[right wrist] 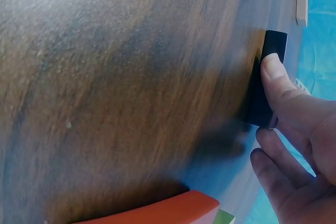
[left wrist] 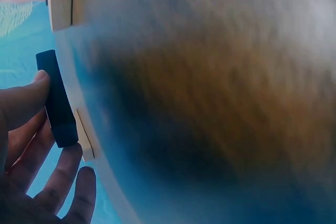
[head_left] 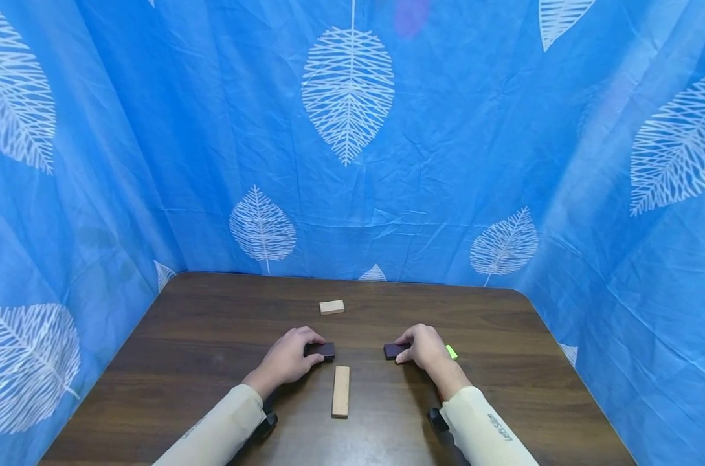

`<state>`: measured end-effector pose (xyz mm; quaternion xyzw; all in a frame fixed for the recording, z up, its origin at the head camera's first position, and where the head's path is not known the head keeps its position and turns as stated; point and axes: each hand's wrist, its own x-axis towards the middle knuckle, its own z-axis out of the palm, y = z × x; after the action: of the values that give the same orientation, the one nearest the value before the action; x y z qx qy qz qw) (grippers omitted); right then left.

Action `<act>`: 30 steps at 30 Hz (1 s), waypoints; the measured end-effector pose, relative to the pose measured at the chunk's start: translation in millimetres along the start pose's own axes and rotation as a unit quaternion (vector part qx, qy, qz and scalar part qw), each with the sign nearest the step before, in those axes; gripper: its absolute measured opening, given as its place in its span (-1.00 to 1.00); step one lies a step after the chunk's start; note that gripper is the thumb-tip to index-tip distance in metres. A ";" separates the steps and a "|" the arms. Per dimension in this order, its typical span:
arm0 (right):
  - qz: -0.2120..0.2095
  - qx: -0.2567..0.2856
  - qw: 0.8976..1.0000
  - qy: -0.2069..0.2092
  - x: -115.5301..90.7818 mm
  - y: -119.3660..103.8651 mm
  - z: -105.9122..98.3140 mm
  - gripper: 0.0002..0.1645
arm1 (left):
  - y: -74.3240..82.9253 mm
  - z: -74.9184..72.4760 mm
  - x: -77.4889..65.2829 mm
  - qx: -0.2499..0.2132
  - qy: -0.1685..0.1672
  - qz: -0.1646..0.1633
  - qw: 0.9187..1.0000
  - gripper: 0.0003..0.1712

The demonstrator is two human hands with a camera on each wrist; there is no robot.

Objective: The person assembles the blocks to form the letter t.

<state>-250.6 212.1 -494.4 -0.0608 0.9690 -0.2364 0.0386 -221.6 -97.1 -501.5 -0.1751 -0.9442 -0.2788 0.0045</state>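
My left hand (head_left: pixel 290 356) pinches a dark block (head_left: pixel 324 351) between thumb and fingers, low over the table. In the left wrist view that dark block (left wrist: pixel 60 100) is long and narrow, the thumb on its near side. Across from it, my right hand (head_left: pixel 426 349) grips a second dark block (head_left: pixel 393 351). The right wrist view has this block (right wrist: pixel 275 43) with the thumb on its face and fingers behind. A gap separates the two dark blocks. Between the hands, nearer the person, lies a light wooden block (head_left: pixel 340 391).
Farther back on the brown table (head_left: pixel 241 304) lies another light wooden block (head_left: pixel 331 307). Partly hidden behind the right hand is a bright green piece (head_left: pixel 451 352). An orange piece (right wrist: pixel 173 208) shows low in the right wrist view. Blue leaf-patterned cloth (head_left: pixel 434 162) surrounds the table.
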 end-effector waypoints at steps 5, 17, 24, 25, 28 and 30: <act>0.004 0.002 1.000 0.002 0.0 -1.4 -0.6 -0.63 | 3.9 3.2 -0.8 0.001 -0.008 0.019 1.000 -0.72; 0.012 0.014 1.000 0.000 -1.1 -3.3 -2.6 -0.62 | 7.3 11.1 -0.9 0.001 -0.017 0.043 0.999 -0.74; 0.011 0.017 1.000 0.007 -0.8 -0.8 -0.5 -0.63 | 8.4 10.9 -1.5 0.005 -0.021 0.054 0.998 -0.75; 0.011 0.017 1.000 0.006 -0.3 -0.2 0.3 -0.63 | 8.7 11.0 -1.7 0.006 -0.024 0.051 0.998 -0.75; 0.008 0.018 1.000 0.007 -0.6 0.1 1.0 -0.63 | 9.3 11.8 -2.2 0.008 -0.035 0.040 0.999 -0.74; 0.007 0.021 1.000 0.008 -1.1 0.1 1.2 -0.62 | 9.4 12.3 -2.2 0.007 -0.038 0.038 0.999 -0.74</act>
<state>-249.5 211.8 -495.5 -0.0508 0.9644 -0.2571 0.0336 -215.3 -84.0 -507.2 -0.2207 -0.9385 -0.2648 -0.0193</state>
